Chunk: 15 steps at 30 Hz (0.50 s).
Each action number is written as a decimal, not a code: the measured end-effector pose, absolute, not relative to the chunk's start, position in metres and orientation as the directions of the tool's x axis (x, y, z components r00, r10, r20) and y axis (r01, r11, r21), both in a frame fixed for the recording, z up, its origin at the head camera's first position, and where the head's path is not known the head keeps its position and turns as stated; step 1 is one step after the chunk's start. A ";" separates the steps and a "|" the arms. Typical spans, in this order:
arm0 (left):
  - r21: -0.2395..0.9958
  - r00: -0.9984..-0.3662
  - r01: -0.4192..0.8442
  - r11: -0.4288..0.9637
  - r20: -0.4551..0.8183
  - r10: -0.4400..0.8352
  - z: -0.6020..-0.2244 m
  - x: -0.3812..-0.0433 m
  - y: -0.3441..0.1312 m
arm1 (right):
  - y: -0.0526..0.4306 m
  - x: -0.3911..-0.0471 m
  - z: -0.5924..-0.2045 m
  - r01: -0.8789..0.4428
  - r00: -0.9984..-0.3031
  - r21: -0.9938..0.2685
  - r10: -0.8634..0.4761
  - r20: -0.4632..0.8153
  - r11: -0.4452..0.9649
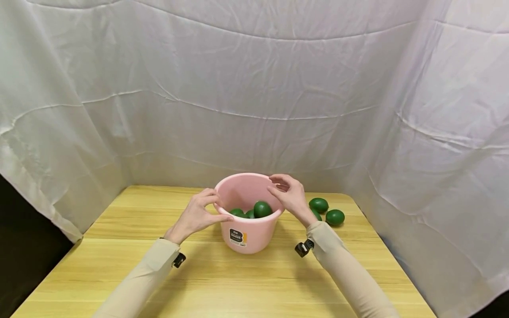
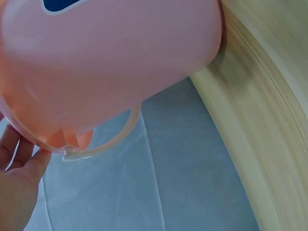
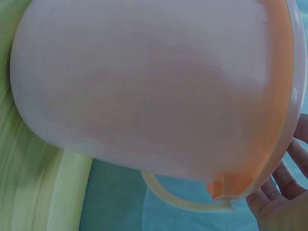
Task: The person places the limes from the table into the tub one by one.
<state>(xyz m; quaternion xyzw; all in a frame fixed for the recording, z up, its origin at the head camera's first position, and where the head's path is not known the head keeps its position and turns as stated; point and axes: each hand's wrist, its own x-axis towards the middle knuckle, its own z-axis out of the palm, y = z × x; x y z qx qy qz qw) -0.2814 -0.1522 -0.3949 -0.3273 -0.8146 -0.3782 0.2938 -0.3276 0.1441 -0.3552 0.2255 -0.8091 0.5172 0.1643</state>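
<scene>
A pink plastic bucket (image 1: 256, 236) stands upright on the wooden table, with a dark label (image 1: 237, 237) on its front. Inside lie several glossy dark green, avocado-like fruits (image 1: 263, 209). My left hand (image 1: 198, 213) holds the rim at the left, its thumb along the front edge. At the right rim, the curled fingers and thumb of my right hand (image 1: 292, 194) grip the edge. In the left wrist view a pale handle (image 2: 120, 137) hangs beside the bucket wall, held by neither hand.
To the right of the bucket, more green fruits (image 1: 335, 217) lie on the table (image 1: 222, 287), one partly hidden by my right wrist. White cloth (image 1: 254, 101) hangs behind the table and along both sides.
</scene>
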 end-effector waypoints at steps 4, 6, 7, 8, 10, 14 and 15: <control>0.419 -0.609 0.758 0.500 0.729 0.312 -0.395 -0.282 -0.152 | 0.148 -0.326 -0.357 -0.540 -0.841 -0.769 -0.178 0.512 0.342; 0.417 -0.607 0.759 0.500 0.731 0.312 -0.395 -0.282 -0.152 | 0.150 -0.325 -0.356 -0.543 -0.838 -0.765 -0.167 0.520 0.345; 0.417 -0.606 0.759 0.500 0.732 0.312 -0.395 -0.281 -0.152 | 0.151 -0.324 -0.356 -0.545 -0.836 -0.763 -0.160 0.524 0.348; 0.414 -0.604 0.761 0.499 0.734 0.312 -0.395 -0.281 -0.152 | 0.152 -0.323 -0.356 -0.545 -0.836 -0.760 -0.154 0.527 0.354; 0.417 -0.604 0.762 0.495 0.733 0.312 -0.396 -0.281 -0.152 | 0.154 -0.322 -0.356 -0.541 -0.837 -0.759 -0.139 0.530 0.362; 0.425 -0.607 0.760 0.492 0.735 0.302 -0.397 -0.281 -0.152 | 0.159 -0.320 -0.359 -0.518 -0.849 -0.769 -0.119 0.514 0.374; 0.430 -0.609 0.758 0.490 0.735 0.298 -0.398 -0.280 -0.152 | 0.160 -0.320 -0.360 -0.511 -0.853 -0.774 -0.114 0.509 0.373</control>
